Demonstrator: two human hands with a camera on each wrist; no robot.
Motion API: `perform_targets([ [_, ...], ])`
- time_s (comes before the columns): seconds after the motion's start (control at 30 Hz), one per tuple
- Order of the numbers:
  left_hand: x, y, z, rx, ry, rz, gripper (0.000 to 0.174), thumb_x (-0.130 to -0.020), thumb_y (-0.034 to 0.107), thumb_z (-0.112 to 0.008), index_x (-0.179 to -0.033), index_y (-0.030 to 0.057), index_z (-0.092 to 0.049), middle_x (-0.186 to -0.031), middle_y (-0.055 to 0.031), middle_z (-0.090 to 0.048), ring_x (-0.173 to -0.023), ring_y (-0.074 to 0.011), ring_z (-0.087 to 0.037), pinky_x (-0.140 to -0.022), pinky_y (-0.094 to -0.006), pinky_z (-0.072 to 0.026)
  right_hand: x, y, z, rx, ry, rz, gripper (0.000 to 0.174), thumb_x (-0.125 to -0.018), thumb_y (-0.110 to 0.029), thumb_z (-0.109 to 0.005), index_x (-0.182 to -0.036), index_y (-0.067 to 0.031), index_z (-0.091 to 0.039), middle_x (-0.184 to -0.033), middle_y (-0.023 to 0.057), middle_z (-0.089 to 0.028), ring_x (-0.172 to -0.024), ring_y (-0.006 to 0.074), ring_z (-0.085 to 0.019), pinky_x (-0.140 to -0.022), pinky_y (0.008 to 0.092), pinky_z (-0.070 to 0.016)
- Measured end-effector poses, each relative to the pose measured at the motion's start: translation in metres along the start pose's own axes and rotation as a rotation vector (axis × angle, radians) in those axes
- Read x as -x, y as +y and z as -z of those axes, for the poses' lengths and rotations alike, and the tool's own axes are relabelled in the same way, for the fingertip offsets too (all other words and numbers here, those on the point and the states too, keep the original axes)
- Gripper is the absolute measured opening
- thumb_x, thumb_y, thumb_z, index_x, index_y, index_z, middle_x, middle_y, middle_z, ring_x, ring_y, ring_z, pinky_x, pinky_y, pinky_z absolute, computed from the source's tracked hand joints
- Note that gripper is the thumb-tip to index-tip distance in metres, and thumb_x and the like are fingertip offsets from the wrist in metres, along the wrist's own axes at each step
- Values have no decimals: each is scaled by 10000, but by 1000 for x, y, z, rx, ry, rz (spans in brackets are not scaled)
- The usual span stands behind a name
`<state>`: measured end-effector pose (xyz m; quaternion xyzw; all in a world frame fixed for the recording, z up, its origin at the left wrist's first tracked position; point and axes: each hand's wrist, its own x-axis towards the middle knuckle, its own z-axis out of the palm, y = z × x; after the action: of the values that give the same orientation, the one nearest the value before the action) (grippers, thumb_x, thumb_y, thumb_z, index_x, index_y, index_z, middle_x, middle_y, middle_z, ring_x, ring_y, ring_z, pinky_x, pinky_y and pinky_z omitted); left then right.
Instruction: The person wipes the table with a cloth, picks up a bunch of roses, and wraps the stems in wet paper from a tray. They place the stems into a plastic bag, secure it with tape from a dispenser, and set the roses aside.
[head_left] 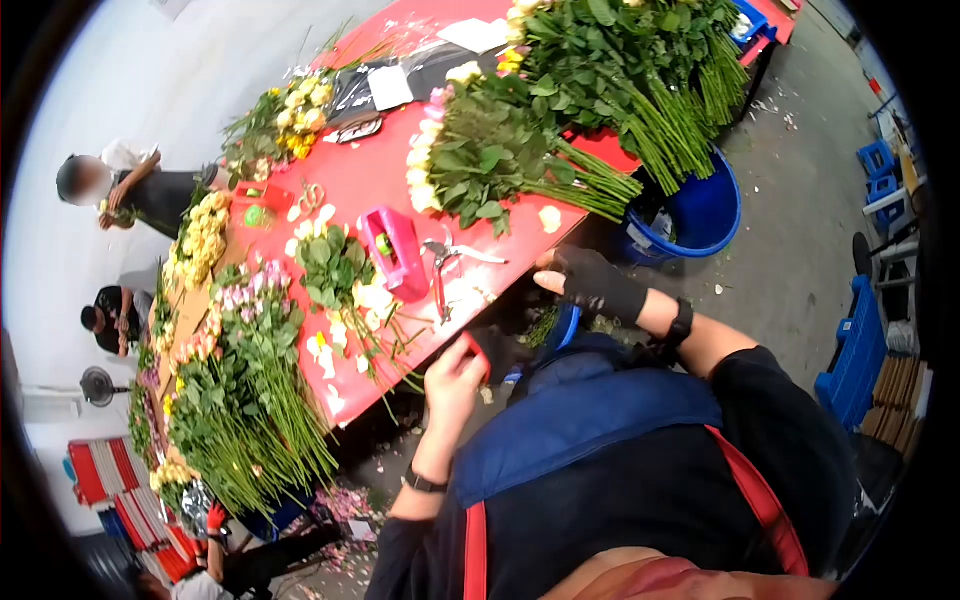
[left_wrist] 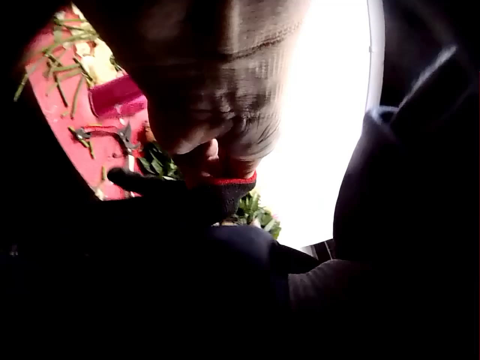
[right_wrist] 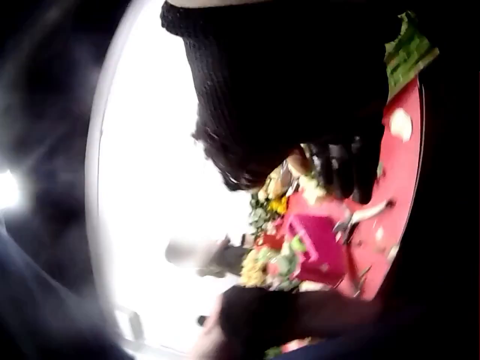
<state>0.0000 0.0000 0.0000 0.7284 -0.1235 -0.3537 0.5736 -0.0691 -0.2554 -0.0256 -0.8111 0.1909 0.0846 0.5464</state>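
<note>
My bare left hand (head_left: 452,382) grips a black glove (head_left: 503,352) by its red cuff, just off the table's edge. In the left wrist view the fingers of the left hand (left_wrist: 217,112) curl at the red-edged cuff (left_wrist: 232,180), and the glove's far end is lost in shadow. My right hand (head_left: 598,284), in a black glove with bare fingertips, hangs over the table's edge with its fingers loosely bent and nothing visible in them. Dark in the right wrist view, the right hand (right_wrist: 292,97) is apart from the left one.
On the red table (head_left: 365,185) lie pruning shears (head_left: 440,270), a pink tool (head_left: 392,252), scissors (head_left: 312,196), loose petals and several rose bunches (head_left: 490,150). A blue bucket (head_left: 715,215) stands beside the table. Other people (head_left: 150,195) are at the far left.
</note>
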Motion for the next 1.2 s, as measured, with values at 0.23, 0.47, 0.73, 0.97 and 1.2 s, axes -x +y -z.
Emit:
perform_targets([
  [0.23, -47, -35, -5, -353, -71, -464, 209, -845, 47, -629, -1032, -13, -558, -775, -192, -657, -715, -269, -686, -641, -340, -529, 36, -34, -29, -1166, -642, 45, 560, -1007, -315, -455, -1455, -10, -314, -1407, 106, -461, -1295, 174, -450, -1076, 329, -379],
  [0.47, -39, 35, 24, -691, -116, -1130, 156, -762, 32, -655, -801, 41, -504, -626, -108, -512, -534, -313, -547, -499, -394, -446, 97, -56, 0, -1034, -497, 32, 904, -859, -582, -596, -1462, 11, -276, -1494, 185, -336, -1377, 254, -349, -1149, 385, -250],
  [0.73, -107, 128, 51, -879, 23, -1652, 208, -660, 39, -630, -866, 61, -622, -720, -76, -594, -600, -239, -591, -515, -352, -473, 151, 30, 38, -1385, -276, 17, 504, -952, -267, -585, -1349, 13, -451, -1322, 216, -528, -1198, 306, -538, -1045, 401, -405],
  [0.97, -261, 149, 160, -1261, 586, -1170, 161, -829, 35, -583, -976, 46, -647, -961, -140, -644, -861, -326, -632, -775, -399, -500, 147, 93, 67, -110, 256, -317, 516, -864, -260, -690, -1253, 45, -542, -1100, 152, -673, -906, 234, -675, -765, 336, -537],
  [1.2, -265, 39, -7, -932, 405, -831, 101, -790, 89, -651, -867, 24, -663, -735, -148, -645, -629, -267, -625, -580, -376, -481, -56, 114, 103, 728, 432, -96, 1020, -643, -511, -802, -1380, 44, -366, -1443, 256, -369, -1333, 388, -360, -1090, 474, -316],
])
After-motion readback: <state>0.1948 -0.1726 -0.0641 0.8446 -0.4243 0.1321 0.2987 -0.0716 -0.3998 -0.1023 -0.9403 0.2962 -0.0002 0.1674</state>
